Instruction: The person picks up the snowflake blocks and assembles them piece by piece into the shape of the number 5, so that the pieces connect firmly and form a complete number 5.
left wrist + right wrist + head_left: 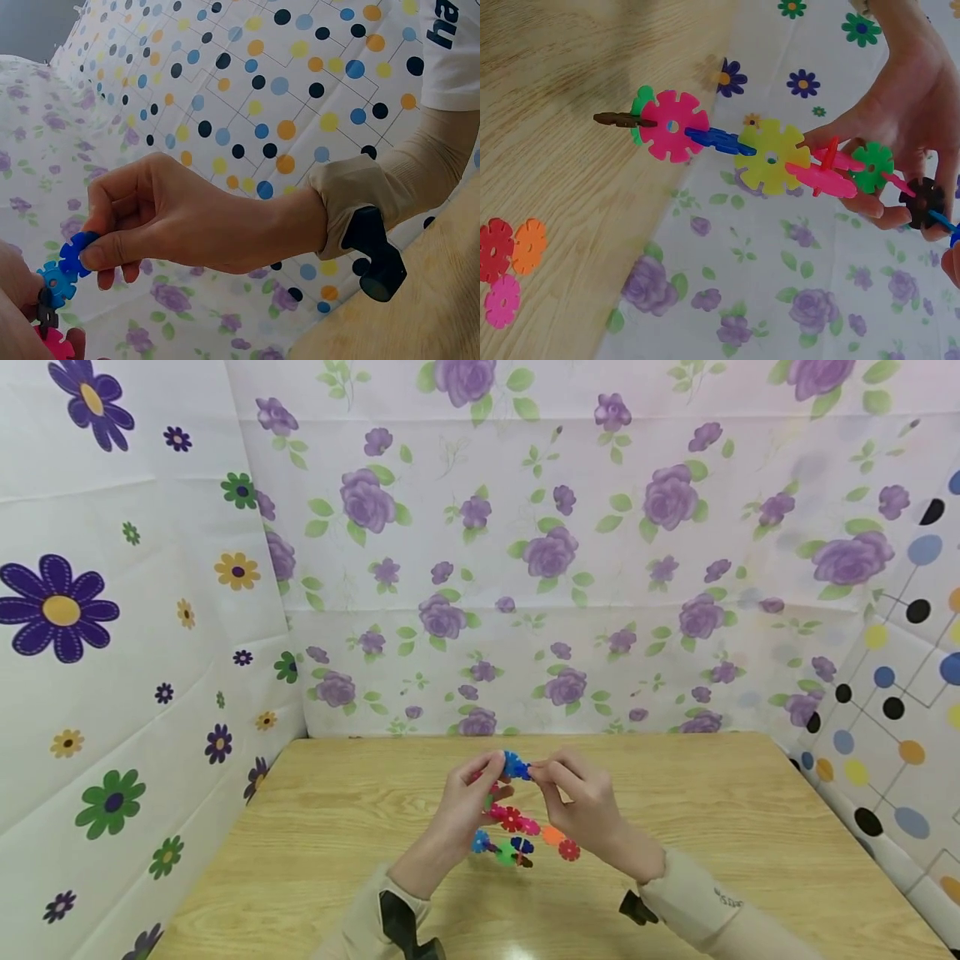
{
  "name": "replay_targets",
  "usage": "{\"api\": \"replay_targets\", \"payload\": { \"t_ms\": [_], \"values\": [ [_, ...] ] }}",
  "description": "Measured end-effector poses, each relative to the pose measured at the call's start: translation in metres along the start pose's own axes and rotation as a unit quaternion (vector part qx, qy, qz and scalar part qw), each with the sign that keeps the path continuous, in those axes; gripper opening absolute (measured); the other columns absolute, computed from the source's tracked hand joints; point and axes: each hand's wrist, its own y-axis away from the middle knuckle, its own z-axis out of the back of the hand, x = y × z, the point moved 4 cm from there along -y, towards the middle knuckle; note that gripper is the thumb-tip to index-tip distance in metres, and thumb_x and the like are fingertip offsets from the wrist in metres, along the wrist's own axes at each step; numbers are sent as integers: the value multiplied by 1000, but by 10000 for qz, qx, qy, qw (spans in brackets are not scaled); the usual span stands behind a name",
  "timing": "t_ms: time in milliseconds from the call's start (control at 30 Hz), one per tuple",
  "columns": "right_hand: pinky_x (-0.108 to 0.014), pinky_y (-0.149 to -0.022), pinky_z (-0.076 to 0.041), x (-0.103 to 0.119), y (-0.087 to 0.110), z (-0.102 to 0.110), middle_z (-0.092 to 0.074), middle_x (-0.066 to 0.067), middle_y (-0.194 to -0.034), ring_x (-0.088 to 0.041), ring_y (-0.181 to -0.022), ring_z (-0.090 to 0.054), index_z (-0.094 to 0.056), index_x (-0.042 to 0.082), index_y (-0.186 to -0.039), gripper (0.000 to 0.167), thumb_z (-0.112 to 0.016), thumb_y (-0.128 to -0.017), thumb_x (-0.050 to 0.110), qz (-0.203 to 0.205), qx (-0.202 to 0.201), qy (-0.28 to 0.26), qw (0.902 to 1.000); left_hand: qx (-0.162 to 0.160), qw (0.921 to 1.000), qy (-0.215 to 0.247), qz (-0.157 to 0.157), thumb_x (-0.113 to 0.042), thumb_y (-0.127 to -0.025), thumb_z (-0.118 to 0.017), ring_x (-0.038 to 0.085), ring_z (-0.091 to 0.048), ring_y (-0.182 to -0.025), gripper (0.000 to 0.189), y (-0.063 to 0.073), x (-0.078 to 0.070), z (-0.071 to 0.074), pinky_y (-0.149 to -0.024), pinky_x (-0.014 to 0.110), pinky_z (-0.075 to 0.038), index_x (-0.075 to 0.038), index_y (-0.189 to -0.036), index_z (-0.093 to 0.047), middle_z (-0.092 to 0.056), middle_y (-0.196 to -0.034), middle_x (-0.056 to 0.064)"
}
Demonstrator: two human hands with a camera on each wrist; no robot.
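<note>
A chain of notched plastic flower discs runs from my left hand point(465, 802), which holds it near its upper end. In the right wrist view, a yellow disc point(772, 156), a green disc point(871, 166) and a black disc point(922, 202) are among its links. A brown disc point(619, 120) sits at the far end. The left fingers are at the light blue disc point(57, 282), beside the black one. My right hand point(581, 797) pinches a dark blue disc point(73, 255) between thumb and forefinger, its edge against the light blue disc.
On the wooden table point(337, 827) lie a red disc point(493, 247), an orange disc point(529, 247) and a pink disc point(502, 301), close together. More discs, including a light blue one point(481, 841), show below the hands. Patterned cloth point(495, 668) hangs behind the table and at both sides.
</note>
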Motion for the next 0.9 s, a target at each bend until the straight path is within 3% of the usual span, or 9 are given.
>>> {"api": "replay_targets", "payload": {
  "t_ms": [267,467,633,733,800,833,900],
  "values": [
    [-24,-55,-54,-1,2,-1,-60,-7,-73,-17,-59,-62,-64,4,-78,22,-55,-98,9,-100,144,95,9998,127,9999,6,115,-47,-96,-53,20,-63,-96,33,-2,1,-2,-84,48,-54,-17,-102,-65,-55,-91,-4],
    [-21,-57,-54,-6,-2,-1,-65,-9,-80,-16,-61,-63,-67,3,-84,19,-56,-98,10,-107,208,-252,9994,244,9995,57,208,-48,-98,-50,23,-61,-99,31,-3,0,1,-83,48,-54,-20,-99,-62,-52,-94,-2],
    [-15,-57,-52,-15,6,0,-65,-11,-96,-14,-68,-64,-65,0,-107,22,-60,-96,18,-753,435,-610,9943,109,9996,74,263,-49,-97,-51,24,-60,-101,33,-3,-2,6,-84,49,-53,-18,-103,-60,-52,-94,-3],
    [-15,-55,-50,-20,19,1,-64,-10,-97,-14,-72,-64,-61,-1,-115,30,-67,-92,16,-1416,643,-686,9854,13,9996,104,247,-50,-97,-51,23,-61,-101,32,-3,-4,10,-84,51,-53,-19,-99,-58,-53,-92,-4],
    [-16,-53,-49,-22,30,-2,-64,-5,-91,-10,-71,-61,-61,2,-114,27,-68,-91,14,-1907,1017,-749,9735,-46,9995,163,257,-51,-96,-52,21,-61,-99,32,-3,-5,11,-83,50,-53,-19,-96,-56,-53,-91,-4],
    [-17,-52,-49,-22,37,-4,-64,-3,-88,-8,-70,-60,-62,4,-112,24,-68,-91,13,-2201,1284,-861,9632,-61,9994,208,254,-51,-96,-52,21,-61,-98,32,-3,-5,12,-83,50,-53,-20,-94,-56,-53,-90,-5],
    [-18,-51,-48,-22,53,-9,-63,4,-83,-4,-70,-57,-64,9,-108,20,-69,-91,19,-2829,1966,-1087,9324,-78,9992,307,263,-52,-95,-53,19,-61,-96,31,-3,-5,12,-81,49,-54,-21,-92,-55,-54,-88,-5]
  ]
}}
